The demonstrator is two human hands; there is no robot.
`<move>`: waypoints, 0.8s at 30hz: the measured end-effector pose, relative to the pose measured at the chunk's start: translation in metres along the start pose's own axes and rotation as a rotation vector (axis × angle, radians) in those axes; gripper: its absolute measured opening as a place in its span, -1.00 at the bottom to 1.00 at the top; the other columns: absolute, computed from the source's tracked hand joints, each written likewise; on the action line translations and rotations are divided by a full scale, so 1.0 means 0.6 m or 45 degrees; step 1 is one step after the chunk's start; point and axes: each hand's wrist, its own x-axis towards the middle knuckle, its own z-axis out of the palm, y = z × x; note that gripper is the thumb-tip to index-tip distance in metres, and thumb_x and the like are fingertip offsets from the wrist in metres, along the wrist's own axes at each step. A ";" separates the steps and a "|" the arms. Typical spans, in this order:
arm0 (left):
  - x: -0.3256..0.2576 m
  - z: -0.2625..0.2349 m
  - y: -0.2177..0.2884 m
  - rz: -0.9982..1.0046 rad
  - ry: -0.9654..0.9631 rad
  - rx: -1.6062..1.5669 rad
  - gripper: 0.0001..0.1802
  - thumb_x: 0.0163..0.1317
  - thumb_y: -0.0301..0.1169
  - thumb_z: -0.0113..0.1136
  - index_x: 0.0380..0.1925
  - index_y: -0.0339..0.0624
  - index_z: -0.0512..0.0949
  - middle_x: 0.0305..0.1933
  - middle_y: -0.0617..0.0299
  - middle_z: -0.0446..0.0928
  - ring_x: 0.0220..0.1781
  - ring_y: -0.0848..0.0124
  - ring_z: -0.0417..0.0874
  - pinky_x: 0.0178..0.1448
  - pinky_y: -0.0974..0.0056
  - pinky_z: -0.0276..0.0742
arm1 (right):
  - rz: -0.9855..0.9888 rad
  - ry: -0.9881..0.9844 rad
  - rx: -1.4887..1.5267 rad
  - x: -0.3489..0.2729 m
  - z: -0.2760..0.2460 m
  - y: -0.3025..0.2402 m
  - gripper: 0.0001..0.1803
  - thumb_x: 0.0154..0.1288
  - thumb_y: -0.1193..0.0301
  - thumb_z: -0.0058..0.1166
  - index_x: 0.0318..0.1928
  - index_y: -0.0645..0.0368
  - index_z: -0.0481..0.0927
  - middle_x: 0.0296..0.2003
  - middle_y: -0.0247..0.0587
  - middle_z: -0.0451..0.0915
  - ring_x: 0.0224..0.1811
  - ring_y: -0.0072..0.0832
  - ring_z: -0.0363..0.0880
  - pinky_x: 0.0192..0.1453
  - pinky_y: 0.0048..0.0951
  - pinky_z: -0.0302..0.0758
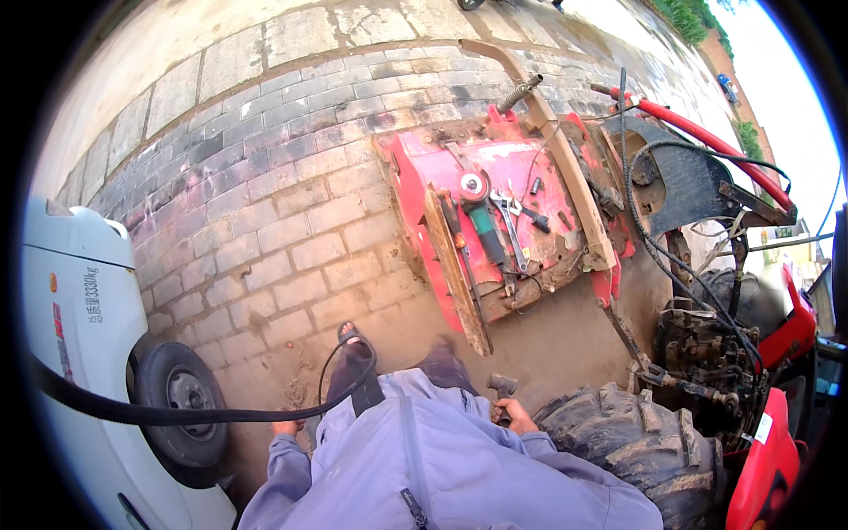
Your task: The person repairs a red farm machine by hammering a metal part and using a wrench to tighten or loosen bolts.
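My right hand (514, 415) is closed around a hammer (502, 384), low beside the tractor tyre; its head points away from me. Down at my left side, my left hand (287, 427) is partly covered by the sleeve, and its fingers are too small to read. Ahead stands a red farm implement (517, 163) with worn paint and mud on it. On its top lie a green angle grinder (485, 225), an adjustable wrench (510, 212), a black-handled tool (535, 219) and a screwdriver (458, 234). Along its left edge runs a rusty bar (455, 274).
A white truck (75, 291) with a black wheel (179, 397) stands on my left. To my right are a muddy tractor tyre (632, 442), a red arm (707, 137) and hanging black hoses (658, 252). A black strap (177, 413) crosses in front of me. Brick paving (283, 221) lies ahead.
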 end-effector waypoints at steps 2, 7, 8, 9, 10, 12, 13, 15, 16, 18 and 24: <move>0.055 -0.038 0.025 0.014 -0.073 0.104 -0.80 0.14 -0.43 0.05 -0.28 -0.35 0.45 -0.42 0.02 0.59 -0.55 0.30 0.60 -0.53 0.29 0.55 | -0.001 0.026 -0.127 0.003 0.045 0.030 -0.85 0.12 0.44 -0.01 -0.56 0.12 0.39 -0.72 -0.32 0.37 -0.71 -0.49 0.32 -0.63 -0.47 0.33; 0.165 -0.050 0.149 0.191 -0.153 0.062 -0.81 0.14 -0.47 0.04 -0.32 -0.39 0.51 -0.45 0.05 0.58 -0.58 0.36 0.57 -0.59 0.35 0.46 | 0.019 -0.023 -0.372 0.024 0.170 0.060 -0.71 0.21 0.36 -0.05 -0.17 0.30 0.58 -0.22 -0.06 0.64 -0.27 -0.25 0.60 -0.06 -0.26 0.55; 0.151 -0.029 0.205 0.272 -0.169 0.126 -0.77 0.14 -0.47 0.03 -0.28 -0.43 0.52 -0.43 0.03 0.59 -0.57 0.36 0.59 -0.57 0.35 0.48 | 0.013 -0.021 -0.360 0.024 0.194 0.061 -0.68 0.22 0.35 -0.06 -0.13 0.31 0.57 -0.18 -0.04 0.63 -0.22 -0.24 0.60 -0.01 -0.25 0.54; 0.160 -0.029 0.244 0.305 -0.194 0.211 -0.76 0.15 -0.45 0.05 -0.25 -0.42 0.51 -0.41 0.03 0.59 -0.54 0.38 0.59 -0.54 0.37 0.49 | 0.010 -0.032 -0.364 0.026 0.223 0.060 -0.66 0.23 0.34 -0.07 -0.10 0.33 0.56 -0.15 -0.03 0.63 -0.17 -0.24 0.60 0.03 -0.24 0.52; 0.149 -0.013 0.295 0.394 -0.176 0.271 -0.76 0.15 -0.45 0.05 -0.24 -0.42 0.50 -0.42 0.04 0.59 -0.53 0.39 0.59 -0.52 0.38 0.49 | 0.008 -0.035 -0.358 0.030 0.247 0.058 -0.63 0.24 0.33 -0.08 -0.07 0.35 0.55 -0.11 -0.01 0.62 -0.12 -0.24 0.60 0.08 -0.23 0.51; 0.178 -0.011 0.355 0.423 -0.213 0.179 -0.75 0.15 -0.46 0.06 -0.23 -0.44 0.50 -0.42 0.04 0.59 -0.53 0.39 0.59 -0.52 0.37 0.50 | 0.004 -0.097 -0.328 0.045 0.303 0.040 -0.63 0.23 0.33 -0.07 -0.05 0.34 0.54 -0.11 -0.01 0.61 -0.14 -0.24 0.61 0.06 -0.23 0.52; 0.190 -0.009 0.386 0.429 -0.212 0.175 -0.75 0.15 -0.47 0.07 -0.22 -0.45 0.49 -0.42 0.03 0.59 -0.53 0.39 0.59 -0.52 0.37 0.50 | 0.002 -0.127 -0.313 0.052 0.331 0.028 -0.62 0.23 0.33 -0.06 -0.04 0.34 0.54 -0.11 0.00 0.61 -0.15 -0.25 0.61 0.05 -0.24 0.53; 0.217 0.007 0.447 0.434 -0.235 0.182 -0.74 0.14 -0.48 0.08 -0.21 -0.46 0.49 -0.42 0.02 0.59 -0.54 0.39 0.59 -0.52 0.37 0.50 | 0.032 -0.159 -0.400 0.084 0.365 -0.006 -0.63 0.23 0.33 -0.05 -0.06 0.32 0.55 -0.12 0.00 0.62 -0.16 -0.25 0.61 0.01 -0.26 0.54; 0.236 0.008 0.466 0.401 -0.239 0.188 -0.75 0.13 -0.49 0.08 -0.21 -0.46 0.49 -0.43 0.02 0.59 -0.54 0.39 0.59 -0.52 0.37 0.50 | 0.048 -0.163 -0.411 0.098 0.387 -0.020 -0.65 0.22 0.33 -0.03 -0.08 0.32 0.56 -0.16 -0.02 0.63 -0.20 -0.27 0.61 -0.04 -0.26 0.54; 0.282 0.004 0.504 0.356 -0.236 0.207 -0.76 0.13 -0.51 0.08 -0.22 -0.47 0.48 -0.44 0.01 0.58 -0.55 0.39 0.59 -0.51 0.36 0.51 | 0.076 -0.176 -0.394 0.104 0.457 -0.062 -0.69 0.21 0.33 0.01 -0.15 0.32 0.58 -0.27 -0.06 0.64 -0.32 -0.30 0.62 -0.19 -0.28 0.54; 0.298 -0.014 0.614 0.203 -0.116 0.176 -0.80 0.16 -0.50 0.07 -0.28 -0.44 0.50 -0.46 0.01 0.58 -0.57 0.33 0.61 -0.56 0.27 0.53 | -0.171 0.031 -0.607 -0.076 0.721 -0.213 -0.69 0.15 0.39 0.10 -0.17 0.38 0.60 -0.27 -0.12 0.63 -0.29 -0.31 0.61 -0.26 -0.26 0.53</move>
